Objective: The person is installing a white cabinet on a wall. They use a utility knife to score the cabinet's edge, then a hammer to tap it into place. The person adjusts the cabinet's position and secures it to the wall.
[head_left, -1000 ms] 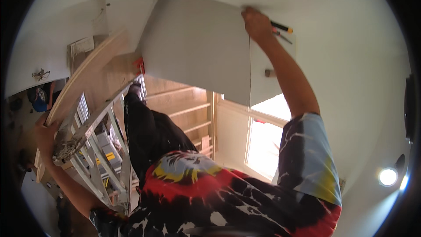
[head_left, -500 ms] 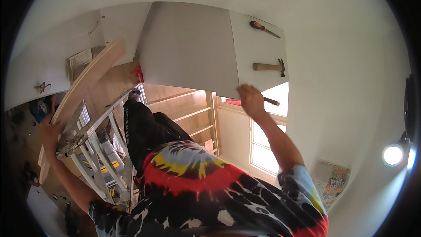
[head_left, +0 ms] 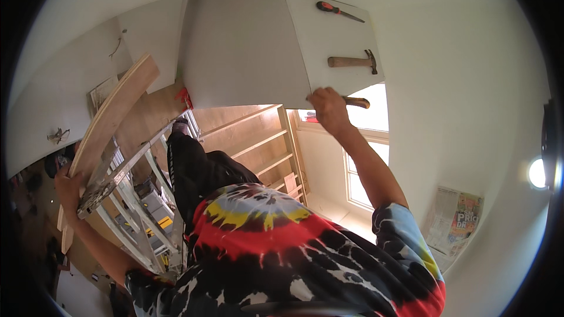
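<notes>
My left hand (head_left: 69, 186) is closed round the edge of a long pale wooden board (head_left: 117, 108), which slants up along the left side beside a stepladder (head_left: 108, 186). My right hand (head_left: 330, 108) grips a tool with a black-and-yellow handle (head_left: 357, 103), close to the front edge of a grey panel top (head_left: 238, 53). A small dark tip shows on the other side of the fist; the tool's kind is unclear. Beyond that hand a claw hammer (head_left: 351, 62) with a wooden handle lies on the white section, and farther back a red-and-black-handled file or screwdriver (head_left: 341, 11).
Wooden shelving (head_left: 261, 147) stands below the panel, next to a bright window (head_left: 370, 105). Newspaper (head_left: 452, 220) is at the right by the white wall. A lamp (head_left: 537, 173) shines at the far right. Beneath the ladder lie toolboxes (head_left: 155, 208). Another person's head (head_left: 57, 161) shows at the left.
The hammer and the other tool sit higher and farther left as the view shifts. My right hand has moved up in the picture, and its tool has turned, showing more handle. My left hand still holds the board.
</notes>
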The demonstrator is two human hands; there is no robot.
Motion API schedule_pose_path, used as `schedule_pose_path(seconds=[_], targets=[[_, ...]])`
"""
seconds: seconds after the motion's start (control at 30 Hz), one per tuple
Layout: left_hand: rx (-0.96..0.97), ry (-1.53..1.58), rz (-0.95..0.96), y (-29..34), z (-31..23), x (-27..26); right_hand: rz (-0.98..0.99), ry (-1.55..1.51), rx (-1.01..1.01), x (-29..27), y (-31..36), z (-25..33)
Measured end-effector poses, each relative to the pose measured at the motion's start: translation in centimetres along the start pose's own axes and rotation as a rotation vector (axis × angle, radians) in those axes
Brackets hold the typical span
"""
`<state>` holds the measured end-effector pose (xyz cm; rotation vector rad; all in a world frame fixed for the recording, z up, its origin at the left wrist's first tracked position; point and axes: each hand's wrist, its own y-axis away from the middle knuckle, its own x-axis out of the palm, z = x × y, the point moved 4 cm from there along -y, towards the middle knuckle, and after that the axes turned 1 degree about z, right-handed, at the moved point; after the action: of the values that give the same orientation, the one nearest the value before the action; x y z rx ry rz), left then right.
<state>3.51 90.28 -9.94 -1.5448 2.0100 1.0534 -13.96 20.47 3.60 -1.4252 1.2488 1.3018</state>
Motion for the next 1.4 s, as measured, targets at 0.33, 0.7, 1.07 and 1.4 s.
schedule_pose_path(seconds=[0.33,0.7,1.07,1.4], targets=[[-0.025,-0.025,-0.062,-0.3,0.1,-0.4,-0.135,-0.484,0.575,-5.2,-1.7,-2.9],[0.026,0.037,-0.065,0.1,1.3,-0.4,-0.131,-0.310,0.596,-0.1,2.0,1.2],[-0.063,-0.061,-0.048,0.0,-0.5,-0.3,-0.358,-0.174,0.810,2.6,4.3,3.7],[-0.019,-0.053,0.058,-0.2,-1.6,-0.2,-0.385,-0.590,1.223,2.5,6.5,7.2]])
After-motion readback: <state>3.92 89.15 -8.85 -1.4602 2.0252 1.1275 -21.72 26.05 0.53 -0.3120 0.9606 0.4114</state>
